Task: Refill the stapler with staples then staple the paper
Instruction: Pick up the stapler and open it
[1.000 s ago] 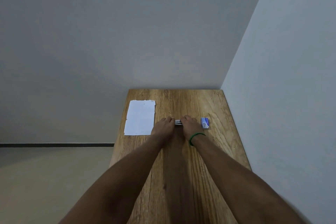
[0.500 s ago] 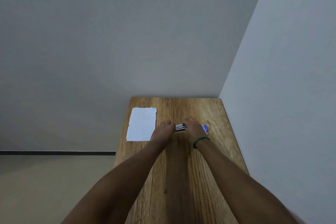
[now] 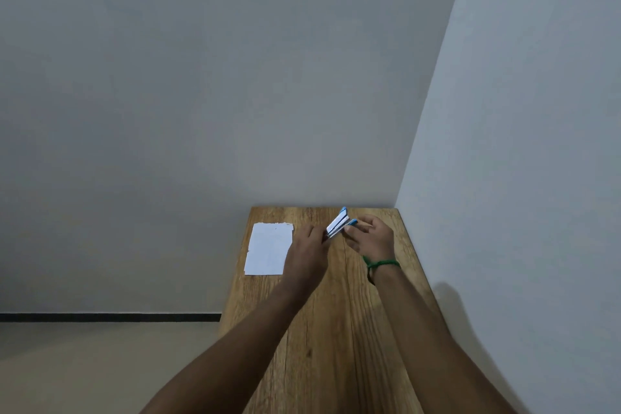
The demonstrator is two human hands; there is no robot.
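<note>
- At the far end of the wooden worktop (image 3: 322, 329), both hands hold the stapler (image 3: 337, 227) lifted off the surface, tilted up toward the far right.
- Left hand (image 3: 307, 254): grip closed on the near, hinge end of the stapler; fingertips hidden behind it.
- Right hand (image 3: 371, 239): fingers pinch the blue-tipped end of the lower arm; green cord bracelet (image 3: 381, 265) on that wrist.
- Stapler looks fanned open: silver arms spread, two blue tips apart at the far end. Too small to tell if the staple channel is exposed or empty.
- Paper (image 3: 268, 249): white sheet lying flat on the worktop, left of the hands, well apart from the stapler, untouched.
- Staple box not visible now; may be hidden behind the right hand, cannot tell.
- Step in hand, judged: opening the stapler for the refill. No staples loaded as far as seen, paper not yet stapled, so task is early.
- Next move calls for: top arm swung fully back, one hand steadying the body, the other freed to fetch a strip of staples and drop it in the channel.
- Risk: spring arm snapping shut on fingers; small strip easy to fumble.
</note>
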